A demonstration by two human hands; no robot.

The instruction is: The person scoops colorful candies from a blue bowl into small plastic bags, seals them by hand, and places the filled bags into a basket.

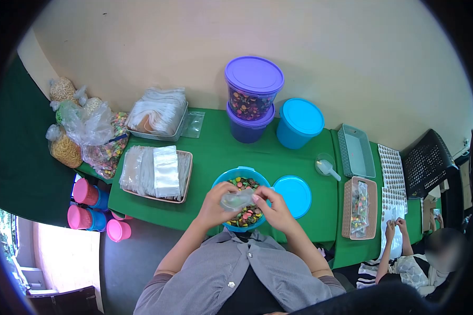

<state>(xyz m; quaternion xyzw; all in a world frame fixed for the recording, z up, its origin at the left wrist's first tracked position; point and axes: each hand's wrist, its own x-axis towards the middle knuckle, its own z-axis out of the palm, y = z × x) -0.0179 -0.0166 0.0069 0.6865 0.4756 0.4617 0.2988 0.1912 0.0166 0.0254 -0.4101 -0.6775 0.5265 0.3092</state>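
A small clear plastic bag (237, 200) is held between my two hands above a blue tub (242, 229). The fingers of my left hand (218, 203) are closed on the bag's left side. On the opposite side my right hand (274, 209) pinches its edge between thumb and fingers. Colourful button-shaped candies (246, 183) fill the tub beneath, partly hidden by my hands and the bag. Whether the bag has anything in it is hard to make out. Just right of the tub lies a round blue lid (293, 197).
Stacks of clear bags sit in a tan basket (188, 181) and a grey tray (163, 138). Lidded purple tubs (249, 97) and a blue tub (300, 126) stand behind. A scoop (327, 169), a basket of filled packets (347, 220) and another person (412, 262) are right.
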